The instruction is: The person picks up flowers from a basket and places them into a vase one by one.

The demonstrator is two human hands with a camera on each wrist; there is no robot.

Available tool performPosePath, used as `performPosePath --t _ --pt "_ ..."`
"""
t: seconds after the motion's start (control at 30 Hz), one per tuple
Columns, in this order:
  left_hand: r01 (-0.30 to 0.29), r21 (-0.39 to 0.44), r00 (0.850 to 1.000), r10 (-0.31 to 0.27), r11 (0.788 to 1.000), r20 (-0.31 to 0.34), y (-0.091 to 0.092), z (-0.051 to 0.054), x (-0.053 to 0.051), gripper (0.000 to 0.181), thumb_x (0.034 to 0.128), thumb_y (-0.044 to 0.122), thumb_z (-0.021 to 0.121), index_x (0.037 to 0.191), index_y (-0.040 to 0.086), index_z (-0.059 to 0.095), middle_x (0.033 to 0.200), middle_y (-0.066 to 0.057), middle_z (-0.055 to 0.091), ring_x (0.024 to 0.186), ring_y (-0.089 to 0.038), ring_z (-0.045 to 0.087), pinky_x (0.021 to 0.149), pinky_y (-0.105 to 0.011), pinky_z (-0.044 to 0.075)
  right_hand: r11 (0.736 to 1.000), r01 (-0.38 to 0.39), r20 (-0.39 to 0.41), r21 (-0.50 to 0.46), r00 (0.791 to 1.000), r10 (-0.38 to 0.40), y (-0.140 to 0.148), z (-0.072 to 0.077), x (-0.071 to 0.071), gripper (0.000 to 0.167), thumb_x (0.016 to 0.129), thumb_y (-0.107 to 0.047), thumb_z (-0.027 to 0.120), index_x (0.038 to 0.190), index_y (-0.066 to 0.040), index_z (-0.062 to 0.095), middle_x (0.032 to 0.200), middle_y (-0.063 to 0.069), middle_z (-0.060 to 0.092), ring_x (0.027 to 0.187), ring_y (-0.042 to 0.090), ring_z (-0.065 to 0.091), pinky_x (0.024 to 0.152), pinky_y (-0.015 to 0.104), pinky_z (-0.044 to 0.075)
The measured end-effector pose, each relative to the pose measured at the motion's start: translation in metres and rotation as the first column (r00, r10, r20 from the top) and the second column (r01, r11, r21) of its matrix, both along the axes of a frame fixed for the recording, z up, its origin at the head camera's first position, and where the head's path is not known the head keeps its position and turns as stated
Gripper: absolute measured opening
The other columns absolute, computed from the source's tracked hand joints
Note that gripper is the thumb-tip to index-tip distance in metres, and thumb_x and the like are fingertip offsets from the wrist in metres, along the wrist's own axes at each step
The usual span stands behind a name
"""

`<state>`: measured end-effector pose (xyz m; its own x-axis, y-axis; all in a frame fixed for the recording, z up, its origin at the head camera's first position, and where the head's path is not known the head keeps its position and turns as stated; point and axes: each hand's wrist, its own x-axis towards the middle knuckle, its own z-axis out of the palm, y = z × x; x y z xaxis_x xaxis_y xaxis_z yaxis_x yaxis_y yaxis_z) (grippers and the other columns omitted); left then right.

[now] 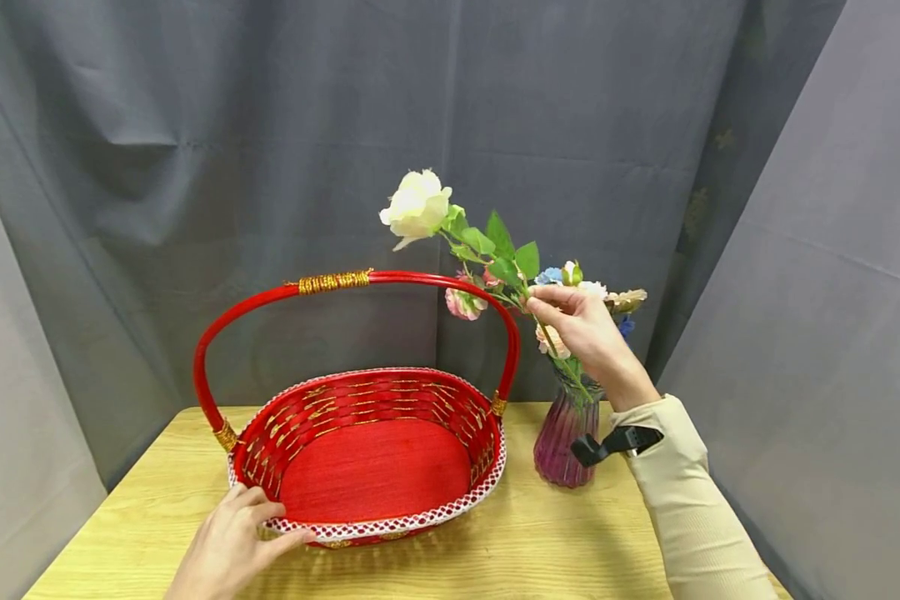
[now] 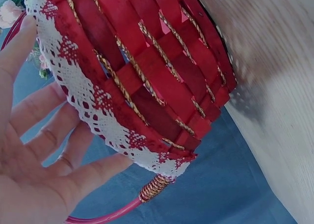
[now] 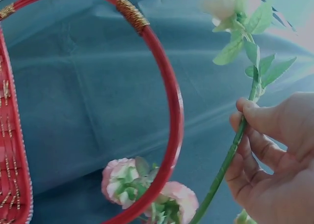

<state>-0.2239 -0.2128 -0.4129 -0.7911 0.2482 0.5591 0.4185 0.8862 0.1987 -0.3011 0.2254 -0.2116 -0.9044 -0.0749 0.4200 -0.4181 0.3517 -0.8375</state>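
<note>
A red woven basket [image 1: 375,467] with white lace trim and a tall arched handle [image 1: 435,279] stands on the table. My left hand [image 1: 232,533] holds its near left rim, the fingers reaching over the lace [image 2: 88,111] and the thumb on the outer side. Between thumb and fingertips, my right hand [image 1: 581,325] pinches the green stem [image 3: 228,160] of a white artificial rose [image 1: 417,207]. The rose leans left, its bloom above the basket handle. Behind the right hand is a purple ribbed glass vase [image 1: 562,442]; the stem's lower end reaches its mouth.
More artificial flowers stand in the vase, among them pink blooms [image 1: 465,302] on the left and a blue one [image 1: 550,276]. The light wood table [image 1: 540,542] is backed by a grey curtain [image 1: 307,167], with grey panels at both sides.
</note>
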Motion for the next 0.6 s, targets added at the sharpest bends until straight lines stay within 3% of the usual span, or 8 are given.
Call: performPosePath --t 0.1,0.17,0.37,0.6 --pt "-0.002 -0.001 1.0 0.002 1.0 0.009 0.0 0.001 0.001 0.038 0.0631 0.054 0.085 0.075 0.019 0.076 0.079 0.007 0.063 0.08 -0.012 0.055 0.065 -0.038 0.055 1.0 -0.004 -0.015 0.018 1.0 0.004 0.0 0.008 -0.002 0.033 0.098 -0.017 0.06 0.122 0.005 0.063 0.105 -0.003 0.068 0.105 0.007 0.058 0.096 0.025 0.044" --pt "-0.006 -0.005 0.999 0.007 1.0 0.033 0.0 0.002 0.002 0.039 0.0636 0.054 0.085 0.076 0.019 0.076 0.08 0.006 0.064 0.082 -0.013 0.056 0.066 -0.038 0.055 1.0 -0.001 -0.023 0.023 1.0 0.001 0.001 0.011 -0.004 0.035 0.098 -0.018 0.061 0.123 0.005 0.063 0.103 -0.01 0.066 0.105 0.007 0.057 0.096 0.024 0.044" --pt "-0.031 -0.01 0.992 0.032 0.999 0.125 0.001 0.003 0.003 0.046 0.0659 0.06 0.081 0.079 0.017 0.077 0.083 0.004 0.066 0.084 -0.013 0.056 0.071 -0.039 0.056 0.999 -0.032 -0.036 -0.036 0.999 0.03 0.012 0.011 -0.011 0.036 0.098 -0.017 0.06 0.122 0.01 0.059 0.095 -0.014 0.067 0.1 0.005 0.058 0.093 0.023 0.045" --pt "-0.006 -0.014 1.0 0.006 1.0 0.023 0.0 0.0 0.002 0.041 0.0643 0.057 0.084 0.076 0.019 0.076 0.076 0.011 0.061 0.077 -0.008 0.052 0.066 -0.033 0.053 0.995 -0.011 -0.012 -0.095 1.0 0.01 0.037 -0.002 -0.019 0.035 0.099 -0.016 0.058 0.123 0.008 0.059 0.096 -0.017 0.069 0.097 0.002 0.063 0.086 0.018 0.048"
